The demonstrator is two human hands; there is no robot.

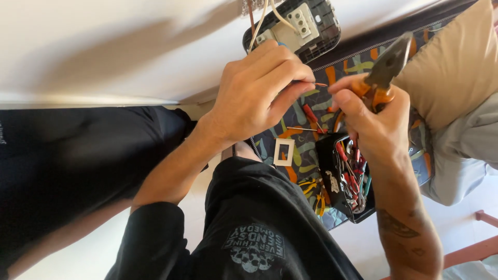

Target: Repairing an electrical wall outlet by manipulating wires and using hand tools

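Note:
My left hand (259,88) pinches the end of a thin red wire (319,84) between thumb and forefinger. My right hand (376,122) grips orange-handled pliers (389,65), whose grey jaws point up and to the right, away from the wire. The fingertips of both hands almost meet at the wire's bare tip. Just above my left hand hangs a dark switch plate (303,26) with a white module in it. White and red wires run from it along the pale wall.
A black tool case (345,176) full of red and yellow tools lies open on a patterned cloth (306,109). A small white frame piece (284,152) lies beside it. A beige cushion (456,67) is at the right. Black clothing (249,223) fills the lower middle.

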